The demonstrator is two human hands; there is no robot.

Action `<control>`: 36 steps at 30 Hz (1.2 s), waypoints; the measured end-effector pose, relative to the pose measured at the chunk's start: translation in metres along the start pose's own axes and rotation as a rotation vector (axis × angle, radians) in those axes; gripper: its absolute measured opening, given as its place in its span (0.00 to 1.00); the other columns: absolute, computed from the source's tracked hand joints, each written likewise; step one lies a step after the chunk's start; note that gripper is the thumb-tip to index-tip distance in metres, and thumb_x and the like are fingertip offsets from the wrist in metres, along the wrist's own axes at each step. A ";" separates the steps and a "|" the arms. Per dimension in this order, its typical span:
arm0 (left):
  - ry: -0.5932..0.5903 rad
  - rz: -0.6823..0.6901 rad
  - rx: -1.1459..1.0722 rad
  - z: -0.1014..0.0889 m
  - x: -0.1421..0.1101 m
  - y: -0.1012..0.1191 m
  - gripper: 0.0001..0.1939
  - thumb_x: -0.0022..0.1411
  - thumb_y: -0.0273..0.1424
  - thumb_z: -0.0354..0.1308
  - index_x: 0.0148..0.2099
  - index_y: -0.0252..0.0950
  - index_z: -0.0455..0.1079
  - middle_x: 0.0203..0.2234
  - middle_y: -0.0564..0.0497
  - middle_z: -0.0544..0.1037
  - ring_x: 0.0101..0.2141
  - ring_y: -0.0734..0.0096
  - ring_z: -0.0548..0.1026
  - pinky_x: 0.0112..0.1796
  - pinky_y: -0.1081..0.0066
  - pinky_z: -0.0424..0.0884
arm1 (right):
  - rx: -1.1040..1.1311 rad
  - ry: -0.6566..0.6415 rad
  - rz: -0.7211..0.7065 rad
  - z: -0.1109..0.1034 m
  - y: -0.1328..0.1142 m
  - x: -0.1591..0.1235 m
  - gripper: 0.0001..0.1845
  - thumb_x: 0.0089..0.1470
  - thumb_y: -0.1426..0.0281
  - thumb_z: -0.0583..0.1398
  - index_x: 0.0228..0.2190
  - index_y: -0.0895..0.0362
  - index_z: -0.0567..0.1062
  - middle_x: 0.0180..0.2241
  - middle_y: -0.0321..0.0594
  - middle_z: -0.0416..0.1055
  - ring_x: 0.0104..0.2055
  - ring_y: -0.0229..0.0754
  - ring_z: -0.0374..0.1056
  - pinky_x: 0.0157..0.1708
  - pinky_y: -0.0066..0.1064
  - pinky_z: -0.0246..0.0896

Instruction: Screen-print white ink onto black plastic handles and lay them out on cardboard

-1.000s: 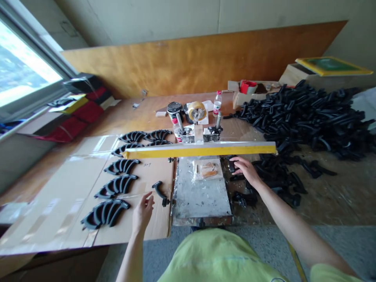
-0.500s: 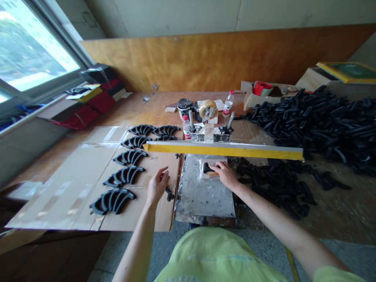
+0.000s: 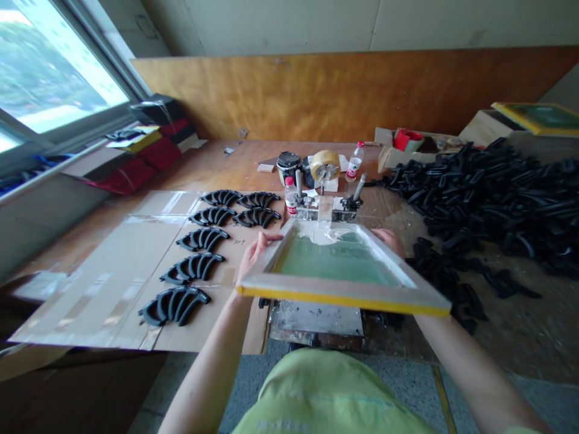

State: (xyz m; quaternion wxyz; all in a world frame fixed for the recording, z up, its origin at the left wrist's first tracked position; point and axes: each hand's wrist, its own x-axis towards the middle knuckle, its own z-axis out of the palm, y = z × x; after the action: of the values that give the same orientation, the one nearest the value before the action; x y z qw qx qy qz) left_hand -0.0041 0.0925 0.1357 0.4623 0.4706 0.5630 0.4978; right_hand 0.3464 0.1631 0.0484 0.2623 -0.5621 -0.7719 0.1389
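A screen printing frame [image 3: 348, 292] with green mesh and a yellow-taped front edge is tilted over the metal base plate [image 3: 312, 319]. My left hand [image 3: 257, 253] grips its left side, fingers along the rim and partly hidden. At the opposite side my right hand [image 3: 389, 240] holds the frame, with most of its fingers out of sight behind the rim. White paste lies on the mesh near the far edge, by the hinge clamp [image 3: 325, 211]. Whatever lies on the plate's middle is covered by the frame.
Black curved plastic handles [image 3: 185, 306] lie in fanned rows on flattened cardboard [image 3: 104, 271] at left. A large heap of black handles [image 3: 493, 193] fills the right. Behind the clamp stand plastic bottles [image 3: 355, 161], a paint tub [image 3: 288, 166] and a tape roll [image 3: 324, 166].
The frame has swung down from its raised, edge-on position. My right hand has left the black handle on the plate, and both hands now hold the frame's sides.
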 end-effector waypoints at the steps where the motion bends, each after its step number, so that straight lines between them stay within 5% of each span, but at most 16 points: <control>1: -0.038 -0.078 -0.002 -0.003 -0.008 -0.015 0.31 0.59 0.55 0.49 0.44 0.31 0.74 0.27 0.50 0.75 0.24 0.74 0.70 0.24 0.75 0.65 | 0.003 0.088 0.025 -0.007 -0.001 0.009 0.24 0.61 0.70 0.46 0.51 0.70 0.70 0.46 0.51 0.71 0.46 0.42 0.69 0.46 0.30 0.65; 5: -0.125 -0.265 -0.015 -0.005 -0.031 -0.083 0.35 0.55 0.52 0.58 0.57 0.33 0.66 0.24 0.54 0.72 0.21 0.76 0.68 0.22 0.77 0.62 | -0.083 0.237 -0.102 -0.001 -0.041 0.048 0.26 0.55 0.70 0.59 0.55 0.61 0.66 0.57 0.51 0.61 0.56 0.48 0.60 0.54 0.38 0.60; 8: -0.062 -0.249 0.020 0.001 -0.034 -0.123 0.40 0.54 0.50 0.59 0.64 0.36 0.58 0.24 0.55 0.71 0.22 0.76 0.68 0.23 0.77 0.62 | -0.223 0.070 -0.256 0.025 -0.079 0.072 0.26 0.52 0.72 0.62 0.53 0.59 0.68 0.54 0.50 0.63 0.56 0.50 0.59 0.54 0.39 0.57; 11: -0.046 -0.230 0.077 0.005 -0.031 -0.143 0.39 0.56 0.49 0.58 0.64 0.35 0.58 0.23 0.56 0.70 0.22 0.77 0.67 0.24 0.77 0.62 | -0.333 -0.156 -0.230 0.043 -0.093 0.082 0.14 0.54 0.72 0.60 0.44 0.58 0.72 0.42 0.47 0.72 0.47 0.48 0.65 0.45 0.34 0.60; 14: -0.057 -0.234 0.101 0.003 -0.028 -0.147 0.37 0.56 0.48 0.57 0.63 0.34 0.60 0.24 0.55 0.71 0.23 0.75 0.69 0.26 0.75 0.65 | -0.380 -0.279 -0.139 0.046 -0.087 0.079 0.09 0.55 0.69 0.58 0.38 0.58 0.73 0.37 0.45 0.74 0.40 0.46 0.68 0.39 0.31 0.59; 20: -0.043 -0.260 0.104 0.001 -0.029 -0.146 0.36 0.55 0.48 0.58 0.62 0.36 0.62 0.26 0.53 0.74 0.25 0.72 0.71 0.26 0.74 0.67 | -0.457 -0.198 -0.054 0.052 -0.084 0.056 0.10 0.54 0.76 0.53 0.37 0.60 0.72 0.39 0.50 0.73 0.43 0.48 0.66 0.41 0.32 0.56; 25: -0.045 -0.255 0.090 0.002 -0.029 -0.146 0.35 0.56 0.47 0.58 0.62 0.36 0.63 0.26 0.53 0.74 0.26 0.71 0.72 0.27 0.73 0.67 | -0.366 -0.284 -0.280 0.063 -0.098 0.024 0.12 0.53 0.79 0.52 0.35 0.59 0.73 0.37 0.47 0.72 0.43 0.48 0.64 0.40 0.33 0.56; 30: -0.045 -0.257 0.073 0.004 -0.030 -0.143 0.36 0.56 0.47 0.58 0.62 0.35 0.62 0.26 0.52 0.74 0.26 0.71 0.72 0.27 0.73 0.67 | -0.247 -0.410 -0.560 0.038 -0.089 -0.002 0.12 0.53 0.79 0.52 0.35 0.57 0.74 0.36 0.43 0.73 0.43 0.45 0.64 0.40 0.31 0.57; 33: -0.031 -0.255 0.075 0.004 -0.031 -0.141 0.35 0.56 0.47 0.58 0.62 0.35 0.63 0.26 0.52 0.74 0.26 0.70 0.72 0.27 0.73 0.68 | -0.195 -0.436 -0.545 0.029 -0.086 0.007 0.10 0.53 0.77 0.54 0.32 0.56 0.75 0.33 0.40 0.73 0.39 0.42 0.65 0.37 0.29 0.57; 36: -0.020 -0.245 0.078 0.004 -0.031 -0.139 0.35 0.55 0.47 0.59 0.61 0.35 0.64 0.26 0.52 0.75 0.26 0.71 0.72 0.27 0.73 0.68 | -0.205 -0.324 -0.444 0.037 -0.089 0.016 0.09 0.54 0.76 0.55 0.32 0.55 0.75 0.34 0.41 0.72 0.40 0.43 0.65 0.38 0.30 0.57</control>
State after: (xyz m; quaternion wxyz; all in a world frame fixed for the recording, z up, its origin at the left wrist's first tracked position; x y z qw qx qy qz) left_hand -0.0059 0.0534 -0.0015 0.5067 0.4208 0.6307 0.4105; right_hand 0.2508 0.1517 0.0669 0.1016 -0.3736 -0.9178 0.0875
